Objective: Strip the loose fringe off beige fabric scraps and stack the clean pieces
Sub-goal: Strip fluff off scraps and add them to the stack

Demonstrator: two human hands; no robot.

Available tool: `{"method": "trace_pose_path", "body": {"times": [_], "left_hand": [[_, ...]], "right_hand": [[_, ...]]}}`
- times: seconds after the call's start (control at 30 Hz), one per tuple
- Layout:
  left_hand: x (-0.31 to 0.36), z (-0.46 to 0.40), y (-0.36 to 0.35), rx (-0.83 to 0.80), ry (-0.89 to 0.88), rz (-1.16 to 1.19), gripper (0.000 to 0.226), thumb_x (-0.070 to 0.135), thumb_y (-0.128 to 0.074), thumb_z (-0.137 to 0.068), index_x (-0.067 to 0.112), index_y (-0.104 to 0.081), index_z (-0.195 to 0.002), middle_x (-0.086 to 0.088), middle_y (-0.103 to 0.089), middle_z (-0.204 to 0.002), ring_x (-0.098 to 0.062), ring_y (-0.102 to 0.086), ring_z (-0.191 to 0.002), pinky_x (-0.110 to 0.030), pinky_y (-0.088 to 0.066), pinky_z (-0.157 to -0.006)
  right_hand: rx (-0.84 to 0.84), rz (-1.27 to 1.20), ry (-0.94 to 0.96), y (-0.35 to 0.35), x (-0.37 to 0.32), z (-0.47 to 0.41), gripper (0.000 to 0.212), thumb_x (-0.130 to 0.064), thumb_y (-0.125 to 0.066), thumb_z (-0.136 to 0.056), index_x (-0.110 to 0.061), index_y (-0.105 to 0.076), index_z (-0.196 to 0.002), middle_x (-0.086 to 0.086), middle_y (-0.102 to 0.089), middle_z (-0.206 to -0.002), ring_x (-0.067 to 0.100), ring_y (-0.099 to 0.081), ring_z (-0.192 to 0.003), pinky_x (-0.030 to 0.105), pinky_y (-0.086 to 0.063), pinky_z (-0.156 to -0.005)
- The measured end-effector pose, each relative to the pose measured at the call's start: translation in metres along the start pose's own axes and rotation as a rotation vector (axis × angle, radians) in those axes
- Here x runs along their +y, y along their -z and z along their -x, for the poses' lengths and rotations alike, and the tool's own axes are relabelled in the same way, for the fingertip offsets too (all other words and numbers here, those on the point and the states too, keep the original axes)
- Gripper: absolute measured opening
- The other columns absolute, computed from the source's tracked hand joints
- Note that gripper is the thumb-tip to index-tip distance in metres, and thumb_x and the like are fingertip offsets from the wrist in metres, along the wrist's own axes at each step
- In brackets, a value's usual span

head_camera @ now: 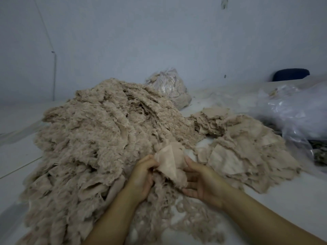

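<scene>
- While both my hands are on a single beige scrap, I judge the step in hand to be the stripping itself: the piece is lifted just above the near edge of the big fringed heap, folded into a rough cone, with fluffy thread hanging from its lower edge.
- My left hand has its fingers curled round the left edge of the scrap, pinching it near the top.
- My right hand lies under and beside the scrap's right side, thumb up against the cloth and fingers fairly straight; I cannot tell for sure whether it pinches or only supports.
- The next move, as I judge it, calls for one hand to hold the cloth firm while the other pulls the loose fringe away along the edge, then for laying the clean piece on the stack of flat pieces to my right.
- Stripped fringe lies in loose curls on the table between my forearms, so there is somewhere close to drop more.
- Room is tight to the left and ahead, where the heap rises; to the right the stack lies near, with clear plastic bags beyond it.
- A tied bag of scraps stands behind the heap, well apart from my hands.
</scene>
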State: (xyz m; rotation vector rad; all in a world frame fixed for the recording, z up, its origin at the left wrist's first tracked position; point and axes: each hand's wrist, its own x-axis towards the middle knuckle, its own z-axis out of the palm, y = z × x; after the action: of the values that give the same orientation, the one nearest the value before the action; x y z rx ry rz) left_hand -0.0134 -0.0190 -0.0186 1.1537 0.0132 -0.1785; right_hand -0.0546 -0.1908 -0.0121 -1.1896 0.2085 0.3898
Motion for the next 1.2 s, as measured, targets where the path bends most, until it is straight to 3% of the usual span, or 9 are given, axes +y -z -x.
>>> {"method": "trace_pose_path", "body": {"times": [0.2,0.33,0.47,0.6,0.67,0.83,0.93,1.03,1.2], "left_hand": [[0.009,0.003,0.006,0.157,-0.200,-0.765,0.035,-0.003,-0.042,-0.087,0.011,-0.049,-0.056,-0.005,-0.043,-0.054,-0.017,-0.039,-0.053,-0.025,-0.027,-0.048],[0.012,0.011,0.003,0.234,-0.392,-1.333,0.040,0.020,-0.045,-0.095,0.002,-0.051,-0.060,-0.011,-0.056,-0.064,-0.021,-0.049,-0.062,-0.031,-0.032,-0.057],[0.015,0.015,-0.012,0.271,-0.561,-1.567,0.043,0.041,-0.035,-0.100,0.016,-0.059,-0.074,-0.002,-0.063,-0.080,-0.018,-0.057,-0.073,-0.030,-0.041,-0.063],[0.020,0.013,-0.020,0.167,-0.418,-1.800,0.024,0.027,-0.034,-0.100,0.019,-0.056,-0.108,-0.003,-0.066,-0.104,-0.021,-0.062,-0.095,-0.033,-0.048,-0.080],[0.026,0.015,-0.025,0.209,-0.427,-1.879,0.027,0.037,-0.037,-0.099,0.021,-0.057,-0.107,-0.001,-0.065,-0.104,-0.020,-0.062,-0.097,-0.032,-0.045,-0.079],[0.029,0.013,-0.029,0.156,-0.361,-1.724,0.051,0.058,-0.062,-0.076,0.020,-0.055,-0.109,0.001,-0.056,-0.105,-0.018,-0.054,-0.099,-0.030,-0.044,-0.080],[0.021,0.012,-0.025,0.060,-0.241,-1.521,0.022,0.036,-0.066,-0.083,0.014,-0.059,-0.084,0.001,-0.061,-0.080,-0.016,-0.058,-0.077,-0.027,-0.041,-0.062],[0.017,0.012,-0.027,-0.042,-0.212,-1.018,0.006,0.016,-0.064,-0.086,0.010,-0.064,-0.085,-0.004,-0.068,-0.082,-0.018,-0.065,-0.075,-0.033,-0.051,-0.065],[0.019,0.016,-0.034,-0.136,-0.094,-0.378,0.030,-0.010,-0.048,-0.085,0.013,-0.067,-0.080,-0.009,-0.069,-0.076,-0.017,-0.065,-0.068,-0.026,-0.052,-0.057]], "right_hand": [[-0.013,0.199,0.076,0.005,0.008,-0.004,0.010,-0.011,-0.066,-0.088,-0.008,-0.063,-0.079,0.004,-0.061,-0.056,0.011,-0.059,-0.044,0.020,-0.048,-0.039],[0.005,0.493,0.178,0.015,0.008,-0.002,0.025,-0.025,-0.067,-0.088,-0.014,-0.064,-0.067,0.005,-0.066,-0.062,0.014,-0.059,-0.041,0.020,-0.042,-0.036],[0.378,0.754,0.552,0.019,-0.013,-0.022,0.010,-0.028,-0.067,-0.087,-0.020,-0.063,-0.082,-0.007,-0.062,-0.075,0.012,-0.058,-0.066,0.021,-0.046,-0.061],[0.292,1.089,0.534,0.007,-0.028,-0.044,0.044,-0.045,-0.063,-0.085,-0.024,-0.055,-0.124,-0.002,-0.045,-0.119,0.012,-0.048,-0.107,0.026,-0.041,-0.093],[0.189,1.169,0.542,0.003,-0.034,-0.049,0.025,-0.047,-0.064,-0.085,-0.022,-0.065,-0.090,0.000,-0.052,-0.099,0.013,-0.048,-0.096,0.032,-0.039,-0.090],[0.173,0.910,0.636,0.008,-0.029,-0.049,0.022,-0.023,-0.060,-0.091,-0.020,-0.049,-0.072,-0.001,-0.057,-0.079,0.016,-0.054,-0.077,0.029,-0.045,-0.075],[0.200,0.878,0.635,0.015,-0.020,-0.046,0.019,-0.025,-0.055,-0.093,-0.024,-0.047,-0.076,-0.010,-0.052,-0.073,0.004,-0.048,-0.068,0.014,-0.040,-0.061],[0.192,0.766,0.613,0.020,-0.021,-0.044,0.007,-0.033,-0.057,-0.094,-0.027,-0.056,-0.099,-0.012,-0.058,-0.098,0.000,-0.054,-0.090,0.010,-0.042,-0.078],[-0.010,0.548,0.446,0.018,-0.019,-0.029,0.056,-0.069,-0.062,-0.066,-0.023,-0.070,-0.098,-0.003,-0.068,-0.107,0.012,-0.064,-0.099,0.021,-0.049,-0.083]]}}
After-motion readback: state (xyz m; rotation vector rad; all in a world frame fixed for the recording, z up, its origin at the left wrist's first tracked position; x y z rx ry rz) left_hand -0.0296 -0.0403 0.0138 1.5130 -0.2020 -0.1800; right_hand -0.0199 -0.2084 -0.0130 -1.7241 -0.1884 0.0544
